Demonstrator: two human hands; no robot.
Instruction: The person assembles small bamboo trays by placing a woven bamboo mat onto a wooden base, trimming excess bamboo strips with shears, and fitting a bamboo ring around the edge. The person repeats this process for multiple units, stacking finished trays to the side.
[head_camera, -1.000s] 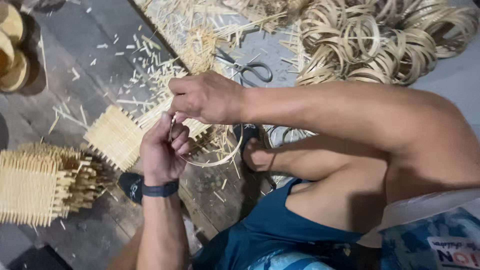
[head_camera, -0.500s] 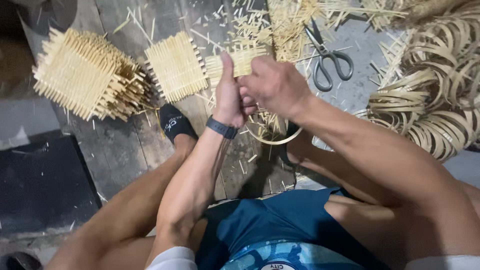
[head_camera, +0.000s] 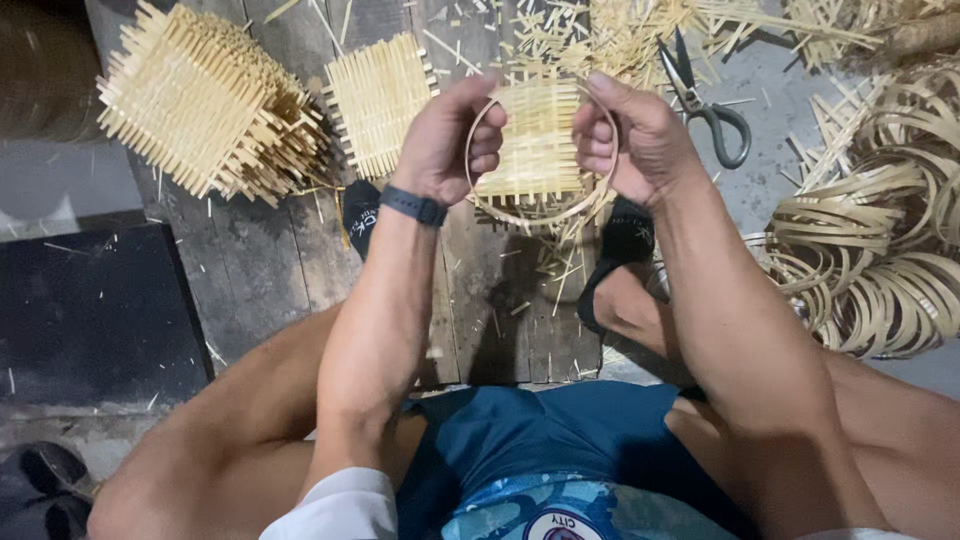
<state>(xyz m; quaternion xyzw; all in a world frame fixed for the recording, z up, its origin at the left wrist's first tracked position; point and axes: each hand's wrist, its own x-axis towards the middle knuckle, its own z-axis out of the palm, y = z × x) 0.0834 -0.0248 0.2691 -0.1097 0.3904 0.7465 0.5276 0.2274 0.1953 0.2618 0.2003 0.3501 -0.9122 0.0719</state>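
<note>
Over wooden planks (head_camera: 270, 260), both hands (head_camera: 450, 145) hold a thin hoop (head_camera: 520, 215) upright, face-on

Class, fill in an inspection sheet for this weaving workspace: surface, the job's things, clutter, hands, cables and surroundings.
Surface: dark wooden boards.
Job's things: thin bamboo ring held over a woven mat.
Clutter: loose splinters scattered; scissors lying by the right hand.
Hands: left hand and right hand each grip one side of the ring.
Cables: nothing seen.
Surroundings: stack of woven mats and another mat at left, pile of rings at right.
</note>
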